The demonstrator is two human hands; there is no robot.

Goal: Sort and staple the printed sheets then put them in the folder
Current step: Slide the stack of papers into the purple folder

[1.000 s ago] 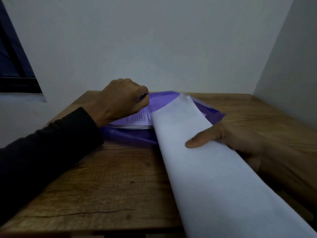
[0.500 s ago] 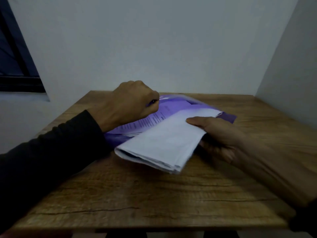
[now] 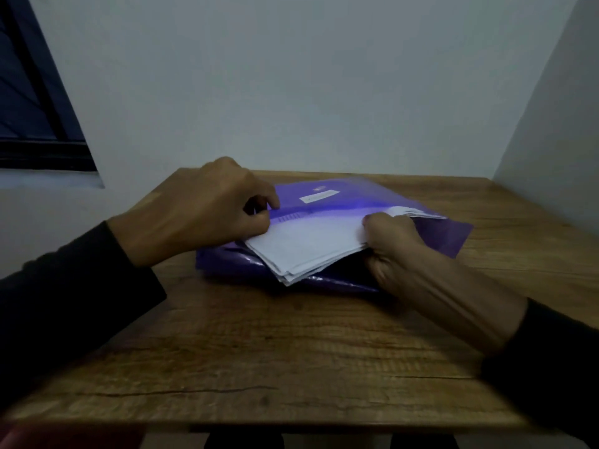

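While the dark window frame is showing at the far left beyond the table, the left hand, in a dark long sleeve, is sitting over the left part of the translucent purple plastic folder, its fingers curled and pinching the folder's upper flap at the opening. That folder is lying flat on the brown wood-grain table, toward the far edge and near the middle of its width, with a small white label on its top face. Partly inside the opening, the stack of white printed sheets is projecting from the folder toward the near edge. At the stack's right side, the right hand is gripping the sheets, thumb on top and fingers curled beneath.
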